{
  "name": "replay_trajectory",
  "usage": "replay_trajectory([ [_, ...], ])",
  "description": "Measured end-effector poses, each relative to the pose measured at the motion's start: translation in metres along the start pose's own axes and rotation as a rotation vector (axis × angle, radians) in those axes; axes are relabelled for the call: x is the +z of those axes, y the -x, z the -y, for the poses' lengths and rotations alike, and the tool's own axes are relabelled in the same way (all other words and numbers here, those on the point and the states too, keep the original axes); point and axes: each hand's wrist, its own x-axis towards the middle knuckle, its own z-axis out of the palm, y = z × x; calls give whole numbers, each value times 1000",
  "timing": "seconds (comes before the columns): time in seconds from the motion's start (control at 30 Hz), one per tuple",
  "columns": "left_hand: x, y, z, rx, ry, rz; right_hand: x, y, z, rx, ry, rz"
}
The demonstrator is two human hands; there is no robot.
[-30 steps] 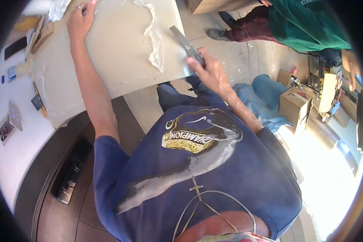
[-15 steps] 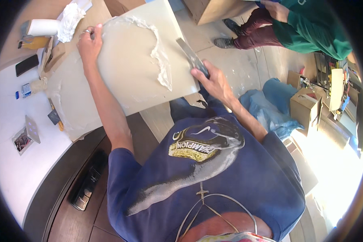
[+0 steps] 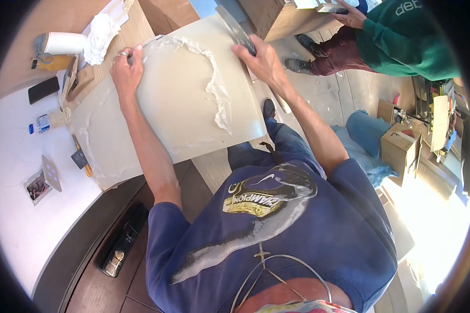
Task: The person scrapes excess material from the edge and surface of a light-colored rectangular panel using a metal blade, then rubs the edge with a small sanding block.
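A large pale panel (image 3: 177, 99) spans the bench in front of me. Crumpled, translucent whitish film or residue (image 3: 216, 86) runs in a curved line over its face. My left hand (image 3: 126, 73) grips the panel's far left edge with bent fingers, the forearm lying across the surface. In my right hand (image 3: 261, 60) is a long, flat grey metal file (image 3: 235, 28), its light handle (image 3: 283, 104) showing below the wrist. The file lies along the panel's right edge, its tip past the far right corner; whether it touches the edge I cannot tell.
At left are a white roll (image 3: 62, 43), crumpled white material (image 3: 100, 39), a phone (image 3: 43, 90), a brush (image 3: 81, 156) and an open wall socket box (image 3: 39, 185). A co-worker in a green top (image 3: 407, 41) stands far right. Blue plastic (image 3: 368, 133) and a cardboard box (image 3: 400, 151) lie right.
My right hand has pushed the file away from me along the panel's right edge. The left hand keeps its place on the panel. The whole view has shifted slightly.
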Motion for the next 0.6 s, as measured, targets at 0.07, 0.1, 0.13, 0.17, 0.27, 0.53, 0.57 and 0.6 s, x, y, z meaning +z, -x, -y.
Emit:
replay_trajectory([
  [0.07,-1,-2,-11,17,-6,-7,1,-23,-15,-55,-11,-93],
  [0.1,-2,-1,-7,9,-5,-14,2,-24,-15,-61,-9,-85],
  [0.13,-2,0,-4,-1,-18,-16,1,-25,-14,-13,-48,-54],
  [0.17,-2,1,-1,-10,-30,-17,0,-26,-14,35,-86,-24],
  [0.27,-2,0,-1,53,-1,-20,-8,-10,0,55,8,74],
  [0.53,-1,1,4,69,5,-55,-52,30,4,104,93,249],
  [0.57,-1,2,7,80,-15,-52,-54,35,7,134,153,337],
  [0.6,-1,2,6,76,-11,-52,-55,38,7,135,158,339],
])
